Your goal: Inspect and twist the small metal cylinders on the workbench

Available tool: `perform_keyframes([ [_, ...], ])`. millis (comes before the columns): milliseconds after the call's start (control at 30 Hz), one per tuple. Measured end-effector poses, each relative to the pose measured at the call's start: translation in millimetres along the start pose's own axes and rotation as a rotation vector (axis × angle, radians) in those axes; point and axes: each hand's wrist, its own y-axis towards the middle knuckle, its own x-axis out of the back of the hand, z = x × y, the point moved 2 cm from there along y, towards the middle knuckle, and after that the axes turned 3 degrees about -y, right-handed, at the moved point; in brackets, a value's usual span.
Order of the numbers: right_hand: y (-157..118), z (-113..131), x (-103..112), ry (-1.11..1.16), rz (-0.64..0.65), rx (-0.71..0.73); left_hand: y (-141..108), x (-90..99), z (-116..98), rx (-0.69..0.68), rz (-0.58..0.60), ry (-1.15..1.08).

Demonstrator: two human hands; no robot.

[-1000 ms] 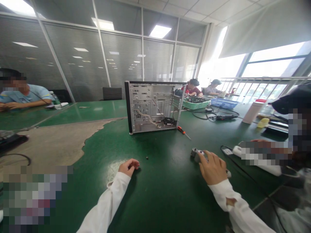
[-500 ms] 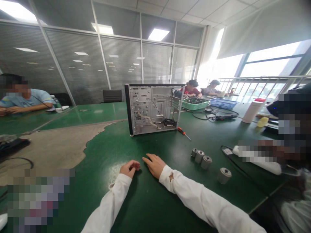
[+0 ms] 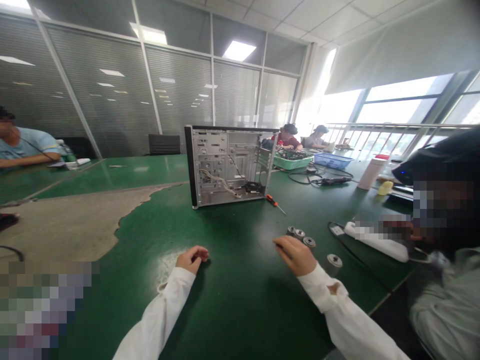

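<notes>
My left hand (image 3: 192, 259) rests on the green table, its fingers loosely curved and apart from the thumb, with nothing visible in it. Farther right, my right hand (image 3: 296, 254) is palm down with its fingers stretched out. It is just in front of a row of grey metal cylinders with holed tops, partly covering them; one cylinder (image 3: 309, 242) shows beside its knuckles. Another metal cylinder (image 3: 333, 264) stands apart, nearer my sleeve. Beyond both hands a computer case (image 3: 232, 167) stands upright with its side open, showing cables and a fan inside. An orange-handled screwdriver (image 3: 275, 204) lies by its right corner.
A white power strip (image 3: 377, 241) lies on the right near a person in a dark cap. Green (image 3: 292, 161) and blue baskets (image 3: 332, 160) stand farther back, with a black cable. A pale bottle (image 3: 373, 172) is nearby. The table covering is torn at left (image 3: 75, 220).
My right hand has moved right, away from the left hand and up to the metal cylinders. My left hand stays in about the same pose. The view has turned slightly right.
</notes>
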Motion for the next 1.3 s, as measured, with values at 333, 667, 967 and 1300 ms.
perform_keyframes([
  [333, -33.2, -99.7, 29.6, -0.138, -0.006, -0.35, -1.1, -0.3, -2.0, 0.002, 0.007, 0.011],
  [667, -28.3, -94.8, 21.0, -0.14, 0.06, -0.32, -1.2, 0.4, -4.4, -0.012, 0.023, 0.02],
  [967, -28.0, -90.8, 21.2, -0.189, 0.048, -0.312, -1.8, 0.8, -5.3, -0.016, 0.025, 0.028],
  [1300, -35.8, -83.5, 32.1, -0.336, 0.069, -0.354, -2.0, 1.0, -4.2, -0.01, 0.017, 0.036],
])
